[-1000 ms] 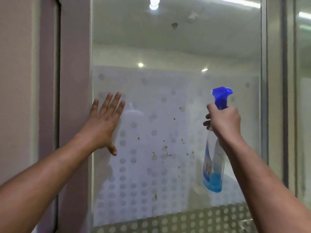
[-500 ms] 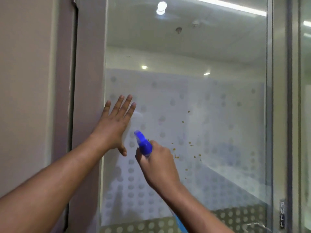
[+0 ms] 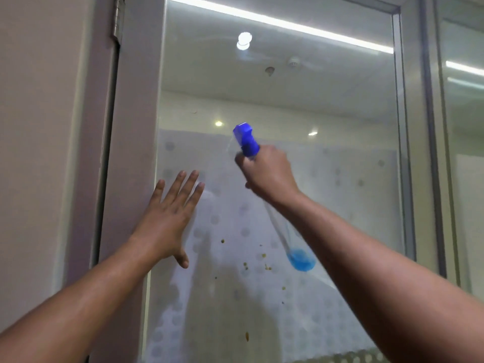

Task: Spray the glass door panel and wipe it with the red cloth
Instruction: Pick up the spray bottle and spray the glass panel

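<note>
The glass door panel (image 3: 327, 200) fills the middle of the view, frosted with grey dots on its lower half and speckled with small brown spots (image 3: 264, 263). My right hand (image 3: 267, 174) grips the neck of a clear spray bottle (image 3: 301, 258) with a blue nozzle (image 3: 245, 138) and a little blue liquid; the nozzle points up and left at the glass. My left hand (image 3: 167, 218) lies flat with its fingers spread on the panel's left edge, beside the door frame. No red cloth is in view.
A pale door frame (image 3: 128, 179) with a hinge (image 3: 117, 19) runs down the left, next to a plain wall (image 3: 39, 153). A metal frame (image 3: 413, 153) borders the glass on the right, with another glass pane (image 3: 463, 153) beyond it.
My right hand has lifted the spray bottle up and to the right, from low near my left hand to the panel's middle. The view has tilted upward. My left hand stays flat on the glass.
</note>
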Demonstrator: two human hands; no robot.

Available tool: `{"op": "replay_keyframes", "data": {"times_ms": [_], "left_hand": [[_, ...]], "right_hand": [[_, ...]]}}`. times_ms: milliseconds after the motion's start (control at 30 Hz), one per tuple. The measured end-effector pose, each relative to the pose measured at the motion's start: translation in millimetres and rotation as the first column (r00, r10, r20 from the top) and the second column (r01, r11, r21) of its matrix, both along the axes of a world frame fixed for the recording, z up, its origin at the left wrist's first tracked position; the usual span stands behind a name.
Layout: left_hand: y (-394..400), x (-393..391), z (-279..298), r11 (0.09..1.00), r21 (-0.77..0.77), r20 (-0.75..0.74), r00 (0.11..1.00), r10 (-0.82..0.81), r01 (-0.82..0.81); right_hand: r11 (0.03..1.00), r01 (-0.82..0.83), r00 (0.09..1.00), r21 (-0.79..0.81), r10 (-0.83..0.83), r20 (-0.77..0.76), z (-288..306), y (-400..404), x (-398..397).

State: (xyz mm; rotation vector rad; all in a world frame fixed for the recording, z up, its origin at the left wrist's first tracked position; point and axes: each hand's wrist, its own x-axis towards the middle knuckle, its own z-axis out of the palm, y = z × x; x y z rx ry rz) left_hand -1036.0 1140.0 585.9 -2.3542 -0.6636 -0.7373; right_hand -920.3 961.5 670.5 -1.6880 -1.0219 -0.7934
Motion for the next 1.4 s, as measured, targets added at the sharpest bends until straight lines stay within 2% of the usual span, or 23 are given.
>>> {"op": "replay_keyframes", "data": {"times_ms": [100, 233, 300, 367, 467, 633, 800, 900, 1033, 1100, 1200, 1333, 1400], "left_hand": [[-1.0, -1.0, 0.6, 1.000, -0.004, -0.002, 1.000, 0.003, -0.003], [-1.7, -1.1, 0.4, 1.000, -0.019, -0.001, 1.000, 0.002, -0.002], [-2.6, -0.6, 0.1, 1.000, -0.026, 0.001, 1.000, 0.002, -0.002], [-3.0, -0.2, -0.1, 1.000, -0.029, 0.001, 1.000, 0.003, -0.003], [-2.5, 0.2, -0.1, 1.000, -0.029, 0.007, 1.000, -0.007, 0.007], [-4.9, -1.7, 0.6, 0.999, -0.032, 0.005, 1.000, -0.010, 0.010], [-11.3, -4.2, 1.0, 0.999, -0.048, -0.004, 1.000, 0.003, -0.003], [-12.5, -3.5, 1.3, 0.999, -0.051, -0.010, 1.000, 0.009, -0.010], [-7.8, -1.0, 0.8, 0.999, -0.041, 0.004, 1.000, -0.008, 0.008], [-4.7, 0.6, -0.4, 0.999, -0.034, 0.012, 1.000, -0.017, 0.018], [-1.9, 3.0, -0.2, 0.999, -0.034, 0.013, 1.000, -0.013, 0.013], [-2.7, 4.5, -0.8, 1.000, -0.030, 0.003, 1.000, 0.004, -0.004], [-3.7, 4.8, 0.3, 1.000, -0.026, 0.001, 1.000, 0.012, -0.012]], "right_hand": [[0.990, 0.088, 0.993, 0.109, -0.078, -0.093, 13.6, -28.8, 35.7], [0.938, 0.217, 0.939, 0.271, -0.124, -0.321, -4.8, -87.0, 92.6], [0.916, 0.312, 0.896, 0.250, -0.197, -0.397, -26.5, -110.2, 110.2], [0.921, 0.323, 0.875, 0.218, -0.204, -0.438, -48.4, -119.1, 114.9], [0.953, 0.245, 0.907, 0.180, -0.159, -0.391, -72.6, -104.0, 96.6], [0.998, 0.042, 0.982, -0.049, -0.051, -0.180, -106.1, -43.3, 36.9], [0.974, 0.031, 0.999, -0.223, -0.035, -0.018, -143.4, -17.8, 1.5], [0.974, 0.062, 0.996, -0.218, -0.076, -0.056, -147.1, -26.1, 17.7], [0.980, 0.178, 0.942, 0.091, -0.143, -0.302, -126.5, -64.5, 68.1], [0.963, 0.212, 0.915, 0.165, -0.137, -0.379, -127.3, -86.1, 82.5], [0.976, 0.173, 0.909, 0.134, -0.106, -0.402, -154.3, -85.5, 74.4], [0.992, 0.031, 0.970, -0.120, -0.059, -0.234, -203.7, -47.3, 36.4], [0.979, 0.016, 0.981, -0.204, -0.055, -0.184, -216.8, -34.0, 22.0]]}}
